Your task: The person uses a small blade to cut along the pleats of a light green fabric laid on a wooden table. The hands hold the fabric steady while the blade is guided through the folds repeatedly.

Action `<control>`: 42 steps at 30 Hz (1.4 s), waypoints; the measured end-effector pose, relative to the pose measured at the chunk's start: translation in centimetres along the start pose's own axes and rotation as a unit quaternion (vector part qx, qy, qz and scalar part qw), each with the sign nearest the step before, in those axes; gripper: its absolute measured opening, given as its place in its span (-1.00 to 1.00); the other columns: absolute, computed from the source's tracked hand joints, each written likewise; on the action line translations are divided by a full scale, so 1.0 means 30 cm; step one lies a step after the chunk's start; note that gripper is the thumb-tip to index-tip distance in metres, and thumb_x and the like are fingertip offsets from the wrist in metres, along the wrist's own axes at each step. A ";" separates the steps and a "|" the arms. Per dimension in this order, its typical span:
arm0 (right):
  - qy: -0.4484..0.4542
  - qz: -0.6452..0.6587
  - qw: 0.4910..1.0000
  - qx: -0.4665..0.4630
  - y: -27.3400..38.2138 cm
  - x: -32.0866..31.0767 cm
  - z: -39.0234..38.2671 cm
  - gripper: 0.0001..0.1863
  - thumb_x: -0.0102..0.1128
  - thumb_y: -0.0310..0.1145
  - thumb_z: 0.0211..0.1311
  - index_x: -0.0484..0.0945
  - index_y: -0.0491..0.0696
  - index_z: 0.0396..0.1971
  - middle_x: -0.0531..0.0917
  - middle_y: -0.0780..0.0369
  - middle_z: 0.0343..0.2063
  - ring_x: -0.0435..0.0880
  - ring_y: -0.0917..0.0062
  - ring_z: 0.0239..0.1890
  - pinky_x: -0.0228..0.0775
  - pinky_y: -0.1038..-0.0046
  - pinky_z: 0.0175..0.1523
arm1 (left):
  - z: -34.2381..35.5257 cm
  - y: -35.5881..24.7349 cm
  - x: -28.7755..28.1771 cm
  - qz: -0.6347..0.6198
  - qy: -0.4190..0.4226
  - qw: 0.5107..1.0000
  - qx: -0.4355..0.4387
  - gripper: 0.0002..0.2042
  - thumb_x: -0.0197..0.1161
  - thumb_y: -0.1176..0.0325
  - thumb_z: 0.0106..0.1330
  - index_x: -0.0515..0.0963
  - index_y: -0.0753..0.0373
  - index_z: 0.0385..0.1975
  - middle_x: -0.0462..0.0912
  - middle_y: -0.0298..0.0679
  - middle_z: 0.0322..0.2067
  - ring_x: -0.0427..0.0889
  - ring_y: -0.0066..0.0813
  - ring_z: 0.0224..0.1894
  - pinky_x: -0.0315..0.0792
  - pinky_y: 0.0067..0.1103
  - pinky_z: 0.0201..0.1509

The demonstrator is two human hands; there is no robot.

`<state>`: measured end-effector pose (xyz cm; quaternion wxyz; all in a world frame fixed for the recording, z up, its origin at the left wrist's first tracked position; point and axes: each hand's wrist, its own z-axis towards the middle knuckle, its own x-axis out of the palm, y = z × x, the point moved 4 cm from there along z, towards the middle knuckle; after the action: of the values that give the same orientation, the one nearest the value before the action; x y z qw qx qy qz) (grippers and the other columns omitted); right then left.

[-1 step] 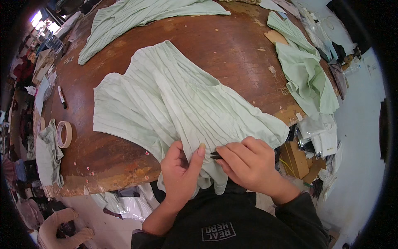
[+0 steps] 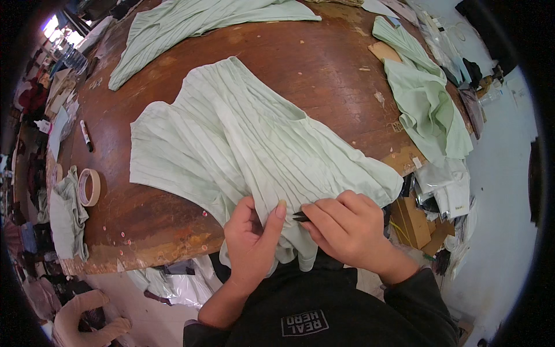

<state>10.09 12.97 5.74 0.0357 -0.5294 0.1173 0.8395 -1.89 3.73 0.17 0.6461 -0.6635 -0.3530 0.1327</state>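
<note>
A pale green pleated garment (image 2: 231,133) lies spread across the wooden table (image 2: 260,46), its lower part hanging over the near edge. My left hand (image 2: 251,237) is closed on a fold of it at that edge, thumb on top and fingers beneath the cloth. Just to the right, my right hand (image 2: 352,231) grips a small black pointed tool (image 2: 300,216). The tips of the tool point left and rest at the cloth, close to my left thumb. My right fingers cover most of the tool, so its exact kind is hidden.
More pale green garments lie at the far edge (image 2: 196,23) and the right (image 2: 428,110). A tape roll (image 2: 89,187), a marker (image 2: 87,136) and folded cloth (image 2: 68,220) are on the left. Cardboard boxes (image 2: 411,222) stand below the right edge. Small round bits dot the near left tabletop.
</note>
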 end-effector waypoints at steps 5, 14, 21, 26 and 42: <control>0.021 -0.020 1.000 -0.010 -0.021 0.002 0.001 -0.74 0.31 -0.33 -0.08 0.57 -0.03 -0.32 0.50 0.39 -0.49 0.40 0.57 -0.50 0.27 0.56 -0.49 | 0.019 0.007 0.009 -0.003 0.002 1.000 0.004 -0.84 0.21 0.52 0.31 0.44 0.42 -0.19 0.61 -0.27 -0.27 0.51 -0.72 -0.25 0.38 -0.74 -0.17; -0.037 0.136 0.989 0.044 -0.035 0.001 0.017 -0.65 0.37 -0.31 -0.10 0.58 -0.08 -0.25 0.53 0.32 -0.49 0.46 0.47 -0.55 0.28 0.47 -0.49 | 0.015 0.007 -0.005 0.020 -0.013 1.000 0.006 -0.81 0.20 0.48 0.33 0.44 0.42 -0.15 0.61 -0.27 -0.24 0.51 -0.68 -0.22 0.40 -0.70 -0.14; -0.109 0.160 0.981 0.017 -0.022 0.102 -0.022 -0.58 0.32 -0.44 -0.30 0.59 -0.08 -0.26 0.51 0.29 -0.58 0.50 0.41 -0.58 0.27 0.43 -0.50 | 0.032 0.016 0.012 -0.001 0.017 1.000 0.007 -0.80 0.17 0.45 0.36 0.43 0.41 -0.11 0.60 -0.29 -0.25 0.49 -0.71 -0.24 0.40 -0.71 -0.15; -0.127 0.233 0.963 0.054 -0.051 0.080 0.033 -0.86 0.32 -0.55 -0.05 0.54 -0.11 -0.46 0.50 0.27 -0.63 0.46 0.42 -0.63 0.22 0.47 -0.53 | 0.046 0.003 0.003 0.060 -0.007 0.998 0.008 -0.79 0.16 0.43 0.37 0.42 0.40 -0.10 0.58 -0.32 -0.26 0.47 -0.72 -0.24 0.38 -0.72 -0.13; -0.132 0.219 0.956 0.144 -0.027 0.074 0.030 -0.64 0.39 -0.46 -0.15 0.59 -0.10 -0.24 0.55 0.20 -0.44 0.58 0.36 -0.53 0.41 0.44 -0.44 | 0.051 0.005 -0.010 0.017 -0.016 1.000 -0.001 -0.81 0.11 0.43 0.39 0.39 0.37 -0.09 0.54 -0.30 -0.20 0.46 -0.69 -0.16 0.34 -0.70 -0.03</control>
<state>8.49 13.83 4.00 -0.0579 -0.3641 0.3440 0.8636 -3.01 4.72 -0.25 0.6373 -0.6678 -0.3523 0.1541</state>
